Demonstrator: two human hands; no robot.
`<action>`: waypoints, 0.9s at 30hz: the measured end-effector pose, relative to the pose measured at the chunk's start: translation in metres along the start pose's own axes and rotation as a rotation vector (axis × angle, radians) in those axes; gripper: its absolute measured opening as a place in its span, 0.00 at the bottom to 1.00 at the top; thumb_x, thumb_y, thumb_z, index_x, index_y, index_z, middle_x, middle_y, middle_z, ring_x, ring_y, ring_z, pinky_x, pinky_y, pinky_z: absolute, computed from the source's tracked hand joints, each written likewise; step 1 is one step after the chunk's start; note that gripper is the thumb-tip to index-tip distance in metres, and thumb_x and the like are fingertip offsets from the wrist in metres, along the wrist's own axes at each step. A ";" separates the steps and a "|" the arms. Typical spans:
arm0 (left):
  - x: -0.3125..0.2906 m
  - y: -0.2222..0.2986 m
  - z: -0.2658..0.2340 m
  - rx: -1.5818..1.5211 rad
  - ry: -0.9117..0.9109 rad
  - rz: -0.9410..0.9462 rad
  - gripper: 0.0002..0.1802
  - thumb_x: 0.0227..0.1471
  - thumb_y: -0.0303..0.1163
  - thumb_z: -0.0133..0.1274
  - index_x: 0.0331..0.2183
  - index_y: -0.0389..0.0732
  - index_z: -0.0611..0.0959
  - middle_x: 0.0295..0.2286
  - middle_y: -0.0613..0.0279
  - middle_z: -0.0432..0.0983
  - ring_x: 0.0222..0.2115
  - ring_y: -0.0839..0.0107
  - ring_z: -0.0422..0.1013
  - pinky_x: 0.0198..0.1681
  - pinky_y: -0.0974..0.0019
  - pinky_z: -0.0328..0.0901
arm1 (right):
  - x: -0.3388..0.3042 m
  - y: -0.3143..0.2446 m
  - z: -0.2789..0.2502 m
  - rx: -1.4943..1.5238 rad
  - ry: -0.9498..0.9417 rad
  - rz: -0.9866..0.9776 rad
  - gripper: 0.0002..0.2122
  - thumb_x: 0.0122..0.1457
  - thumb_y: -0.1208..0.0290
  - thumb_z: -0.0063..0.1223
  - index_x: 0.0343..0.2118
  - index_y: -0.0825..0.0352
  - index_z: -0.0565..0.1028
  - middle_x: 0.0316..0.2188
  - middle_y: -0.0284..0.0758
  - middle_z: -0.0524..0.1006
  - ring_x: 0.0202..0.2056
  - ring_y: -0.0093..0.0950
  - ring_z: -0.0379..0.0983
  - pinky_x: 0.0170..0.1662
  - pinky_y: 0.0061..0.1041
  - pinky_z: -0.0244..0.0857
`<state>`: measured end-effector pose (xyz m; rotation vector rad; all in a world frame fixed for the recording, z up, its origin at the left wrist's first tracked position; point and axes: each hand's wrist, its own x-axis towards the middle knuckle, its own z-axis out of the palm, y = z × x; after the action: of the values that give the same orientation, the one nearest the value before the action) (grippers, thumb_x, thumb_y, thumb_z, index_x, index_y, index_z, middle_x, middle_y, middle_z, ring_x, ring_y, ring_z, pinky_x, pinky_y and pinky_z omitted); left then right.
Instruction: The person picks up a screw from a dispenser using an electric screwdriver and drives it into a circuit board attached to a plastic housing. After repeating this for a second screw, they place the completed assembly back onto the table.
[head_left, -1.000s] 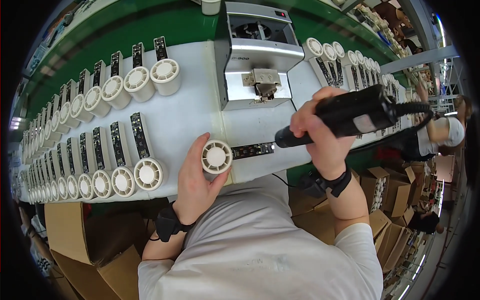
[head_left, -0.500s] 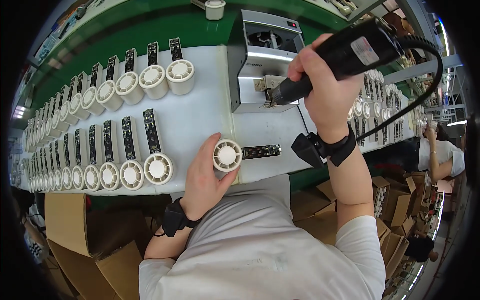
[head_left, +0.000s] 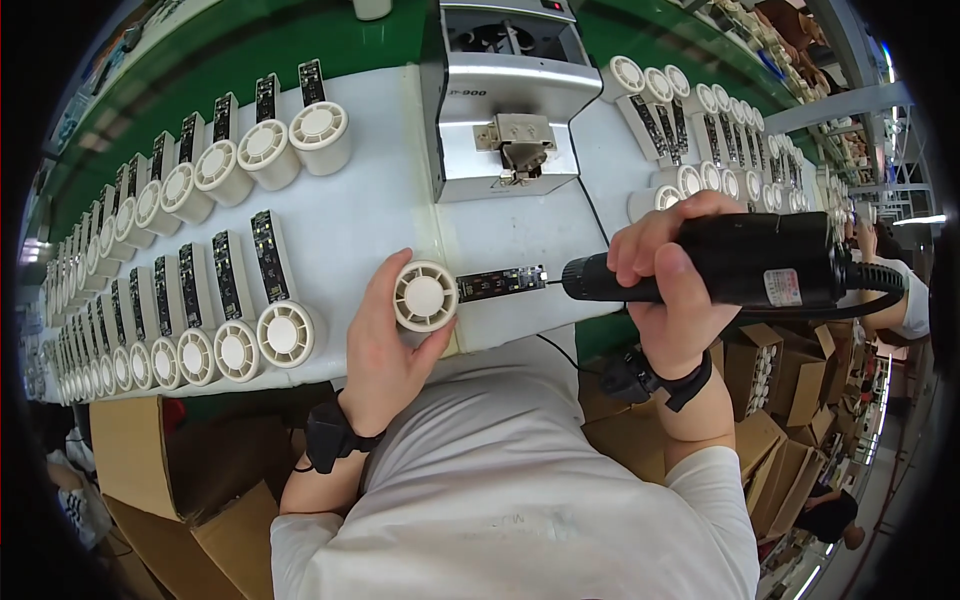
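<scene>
My left hand point(head_left: 388, 340) is wrapped round the white round vented head of a device point(head_left: 425, 297). From that head a narrow black circuit board point(head_left: 503, 283) points right, lying over the table. In my right hand point(head_left: 672, 270) is a black electric screwdriver point(head_left: 740, 258), held level with its cable trailing off to the right. Its thin bit reaches left to the right end of the board; whether it touches a screw is too small to tell. Behind the board stands a silver screw feeder point(head_left: 510, 110) with a small metal outlet at its front.
Two rows of like white devices point(head_left: 285, 335) with exposed boards stretch along the table's left side. More such devices point(head_left: 690, 180) stand to the right of the feeder. Open cardboard boxes point(head_left: 130, 450) sit below the table edge. Other people work at the far right.
My right hand has brought the screwdriver from the feeder's outlet down and right to the board's end, turning it level. My left hand keeps hold of the device.
</scene>
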<state>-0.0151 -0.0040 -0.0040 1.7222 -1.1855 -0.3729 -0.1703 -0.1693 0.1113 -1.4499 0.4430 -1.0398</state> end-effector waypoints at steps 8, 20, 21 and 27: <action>0.000 0.001 0.002 0.002 0.010 0.000 0.37 0.44 0.20 0.62 0.55 0.33 0.65 0.44 0.50 0.72 0.42 0.63 0.72 0.45 0.65 0.67 | -0.005 0.009 -0.006 0.010 0.007 0.014 0.16 0.56 0.73 0.55 0.44 0.64 0.63 0.21 0.33 0.68 0.21 0.24 0.64 0.30 0.29 0.64; -0.001 0.002 0.004 -0.055 0.024 -0.037 0.37 0.42 0.24 0.65 0.53 0.32 0.66 0.46 0.44 0.70 0.42 0.49 0.72 0.44 0.59 0.68 | -0.011 0.019 -0.007 -0.008 -0.048 -0.034 0.13 0.57 0.73 0.55 0.40 0.63 0.62 0.21 0.32 0.67 0.21 0.24 0.63 0.30 0.28 0.63; -0.001 0.002 0.005 -0.055 0.026 -0.036 0.37 0.42 0.24 0.65 0.53 0.32 0.66 0.45 0.44 0.70 0.42 0.49 0.72 0.44 0.59 0.68 | -0.011 0.019 -0.006 -0.011 -0.049 -0.032 0.13 0.57 0.73 0.55 0.40 0.63 0.62 0.21 0.32 0.67 0.21 0.24 0.63 0.30 0.28 0.63; 0.000 -0.001 0.003 -0.021 0.048 -0.003 0.37 0.42 0.25 0.65 0.53 0.32 0.67 0.45 0.44 0.71 0.42 0.49 0.72 0.44 0.59 0.68 | -0.009 0.020 -0.004 -0.021 -0.063 -0.018 0.13 0.56 0.73 0.55 0.41 0.63 0.63 0.21 0.32 0.67 0.20 0.24 0.63 0.30 0.28 0.63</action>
<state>-0.0173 -0.0057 -0.0062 1.7059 -1.1410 -0.3431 -0.1723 -0.1688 0.0891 -1.5034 0.3970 -1.0031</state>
